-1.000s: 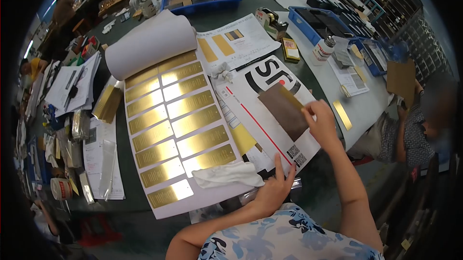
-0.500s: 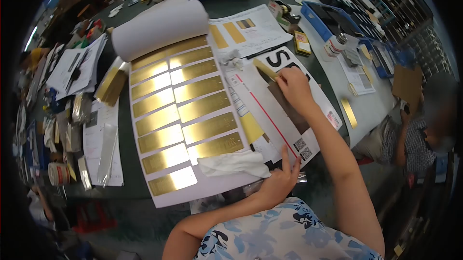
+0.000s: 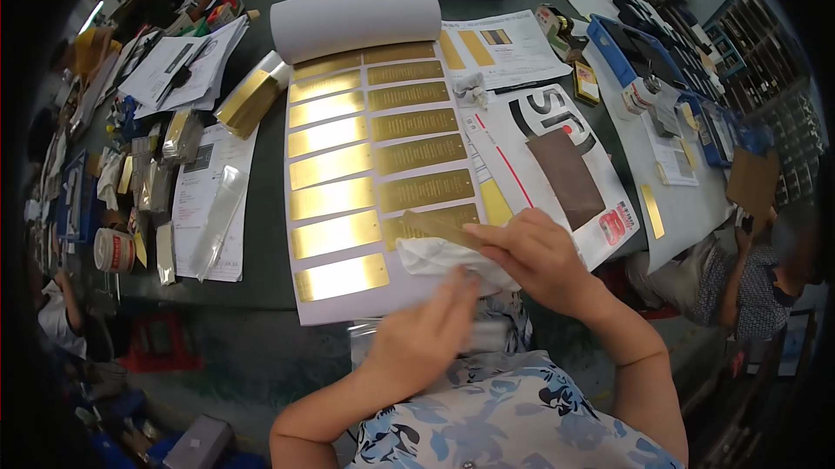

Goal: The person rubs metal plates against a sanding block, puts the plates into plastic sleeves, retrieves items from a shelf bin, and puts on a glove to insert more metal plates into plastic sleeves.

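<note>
My right hand [image 3: 548,262] pinches one end of a thin gold metal plate [image 3: 435,228]. Its free end points left, over a crumpled white cloth [image 3: 430,259]. My left hand [image 3: 413,334] is just below the cloth; its fingers are smeared by motion, so their hold is unclear. Beneath lies a pale sheet [image 3: 344,310] bearing two columns of shiny gold plates [image 3: 329,173] with small engraved lines. The sheet's far end curls into a white roll [image 3: 357,21]. To the right, a brown rectangular piece [image 3: 570,178] rests on a white printed bag [image 3: 609,182].
Clear-wrapped gold plates [image 3: 252,95] and stacked papers [image 3: 183,65] lie to the left, with a round tub [image 3: 113,250] nearer. Blue trays [image 3: 639,52] and a white bottle [image 3: 639,95] stand at right. A seated person [image 3: 757,278] is at far right.
My right hand has moved left and down from the brown piece, carrying the gold plate to the cloth. My left hand has left the white bag and shifted left. The view has turned somewhat.
</note>
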### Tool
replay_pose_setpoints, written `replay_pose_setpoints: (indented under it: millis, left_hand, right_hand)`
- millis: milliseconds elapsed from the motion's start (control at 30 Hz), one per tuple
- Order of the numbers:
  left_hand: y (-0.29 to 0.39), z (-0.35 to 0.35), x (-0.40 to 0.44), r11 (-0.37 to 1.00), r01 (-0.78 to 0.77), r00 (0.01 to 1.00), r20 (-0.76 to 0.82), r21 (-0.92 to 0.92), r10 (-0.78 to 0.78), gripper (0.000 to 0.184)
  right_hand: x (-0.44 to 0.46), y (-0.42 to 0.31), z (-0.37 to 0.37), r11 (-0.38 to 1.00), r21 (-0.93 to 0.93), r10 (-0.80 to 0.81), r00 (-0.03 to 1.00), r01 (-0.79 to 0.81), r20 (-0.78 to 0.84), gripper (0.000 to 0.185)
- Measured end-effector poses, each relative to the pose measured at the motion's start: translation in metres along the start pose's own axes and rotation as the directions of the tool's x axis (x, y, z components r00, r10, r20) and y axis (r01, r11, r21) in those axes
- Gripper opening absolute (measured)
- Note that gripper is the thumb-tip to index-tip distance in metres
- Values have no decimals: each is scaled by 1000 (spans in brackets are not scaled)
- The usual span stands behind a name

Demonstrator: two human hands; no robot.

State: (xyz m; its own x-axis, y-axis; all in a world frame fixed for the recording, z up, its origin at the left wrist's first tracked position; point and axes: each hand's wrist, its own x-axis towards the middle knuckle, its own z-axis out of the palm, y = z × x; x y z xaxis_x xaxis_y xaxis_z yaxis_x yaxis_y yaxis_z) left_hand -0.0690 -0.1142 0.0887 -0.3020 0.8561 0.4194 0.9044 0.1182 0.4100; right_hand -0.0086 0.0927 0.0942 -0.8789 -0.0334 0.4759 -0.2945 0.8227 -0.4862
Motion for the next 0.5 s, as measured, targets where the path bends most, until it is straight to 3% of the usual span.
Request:
replay_pose_setpoints:
  millis: [33,133,333,500]
  left_hand:
    - [-1,-5,-4,982,146,987,45,121,-152,43]
    - [-11,6,-13,944,165,975,99,284,-200,52]
    - [-9,7,-14,920,121,976,122,372,-178,53]
    - [-4,7,-12,929,214,952,147,301,-267,48]
  right_hand:
    - [1,-1,7,999,17,-29,1000,29,10,34]
    - [2,-1,15,997,-3,-73,996,73,58,40]
    - [-23,-6,-6,990,-102,-79,988,93,131,43]
    - [-64,-6,-49,970,-206,161,974,-127,157,38]
